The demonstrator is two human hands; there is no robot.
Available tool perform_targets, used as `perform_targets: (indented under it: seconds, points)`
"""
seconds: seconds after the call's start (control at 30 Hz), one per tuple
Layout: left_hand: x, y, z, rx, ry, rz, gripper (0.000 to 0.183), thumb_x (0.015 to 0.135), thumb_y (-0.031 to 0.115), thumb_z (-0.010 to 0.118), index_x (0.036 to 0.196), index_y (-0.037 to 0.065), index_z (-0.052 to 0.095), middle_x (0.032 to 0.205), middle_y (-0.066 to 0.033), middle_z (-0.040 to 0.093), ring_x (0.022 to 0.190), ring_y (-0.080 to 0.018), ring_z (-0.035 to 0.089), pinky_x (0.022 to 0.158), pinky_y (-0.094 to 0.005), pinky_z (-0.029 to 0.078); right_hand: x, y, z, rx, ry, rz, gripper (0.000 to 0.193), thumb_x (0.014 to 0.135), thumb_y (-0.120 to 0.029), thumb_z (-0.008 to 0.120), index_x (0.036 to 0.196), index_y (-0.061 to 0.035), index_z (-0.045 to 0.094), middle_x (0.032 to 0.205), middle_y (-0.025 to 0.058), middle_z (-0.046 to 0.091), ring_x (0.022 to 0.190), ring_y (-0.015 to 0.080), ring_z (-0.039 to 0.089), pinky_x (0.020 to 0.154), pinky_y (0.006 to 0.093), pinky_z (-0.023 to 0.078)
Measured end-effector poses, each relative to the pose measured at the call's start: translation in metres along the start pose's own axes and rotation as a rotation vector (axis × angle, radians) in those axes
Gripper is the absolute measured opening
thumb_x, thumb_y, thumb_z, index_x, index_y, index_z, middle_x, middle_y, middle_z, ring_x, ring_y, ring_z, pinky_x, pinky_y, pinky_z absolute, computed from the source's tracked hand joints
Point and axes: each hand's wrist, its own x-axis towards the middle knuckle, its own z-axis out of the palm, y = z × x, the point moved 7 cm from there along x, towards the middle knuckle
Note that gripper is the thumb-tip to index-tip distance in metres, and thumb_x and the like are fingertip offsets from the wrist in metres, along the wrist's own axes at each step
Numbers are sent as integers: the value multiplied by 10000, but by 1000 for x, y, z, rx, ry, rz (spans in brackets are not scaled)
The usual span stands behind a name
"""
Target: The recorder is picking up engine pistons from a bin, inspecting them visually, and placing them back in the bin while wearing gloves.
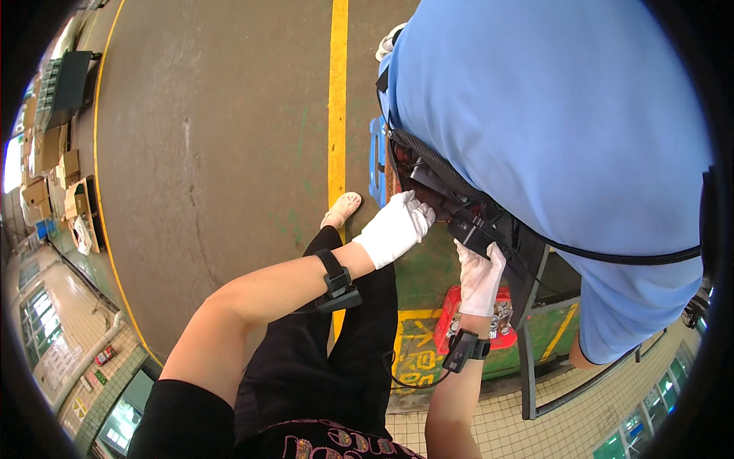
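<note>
My left hand (395, 229), in a white glove, is at the open mouth of a black mesh-edged bag (437, 162) on a person in a blue shirt. Its fingers are curled closed, and whatever they hold is hidden. In a white glove too, my right hand (480, 277) grips a small black box-shaped device (472, 232) from below, beside the bag. A thin dark cable runs near the device. Dark items show inside the bag, too shadowed to name.
The person's blue shirt (550, 115) fills the upper right. Below my right hand a red crate (445, 325) holds shiny metal parts. A blue plastic item (377, 161) stands behind the bag. Dark metal chair-like framing (527, 371) rises at the right. Cardboard boxes (70, 168) lie far left.
</note>
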Motion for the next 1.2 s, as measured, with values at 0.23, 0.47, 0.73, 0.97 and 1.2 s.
perform_targets:
  seconds: [0.23, 0.47, 0.73, 0.97, 1.2]
  points:
    - [2, -12, -44, -138, 97, 62, 229, 764, 169, 555, 960, 49, 561, 832, -82, 567, 899, -246, 585, 912, -359, 434, -4, -7, 10, 33, -30, 9, 593, 854, -375, 597, 1233, 68, 489, 1144, 173, 606, 1013, 288, 619, 878, 350, 531]
    - [6, -9, -23, -144, 119, 93, 198, 691, 122, 588, 867, 41, 550, 743, -63, 529, 795, -259, 574, 903, -366, 435, -9, -11, 21, 46, -50, 26, 526, 876, -324, 593, 1233, 52, 501, 1179, 165, 595, 1054, 299, 603, 931, 411, 525]
    - [3, -16, -55, -468, 381, 64, 55, 714, 124, 572, 706, 74, 550, 624, -33, 499, 650, -232, 547, 722, -379, 412, -2, -10, 79, -343, 303, -294, 686, 712, 66, 723, 1316, 42, 397, 1209, 149, 561, 1044, 202, 597, 935, 305, 489]
    - [7, -13, -43, -533, 269, 78, 130, 767, 164, 580, 681, 67, 572, 599, -79, 509, 567, -276, 520, 664, -379, 404, 11, -21, 70, -630, 175, -274, 707, 685, 54, 751, 1294, 26, 393, 1250, 159, 543, 1092, 207, 581, 952, 319, 483]
    - [14, -10, -48, -452, 267, 19, 115, 726, 81, 561, 648, 26, 497, 553, -74, 468, 489, -251, 476, 582, -396, 420, 37, 12, 56, -518, 157, -311, 935, 614, -43, 852, 1351, 8, 279, 1243, 200, 533, 1103, 235, 583, 954, 378, 500]
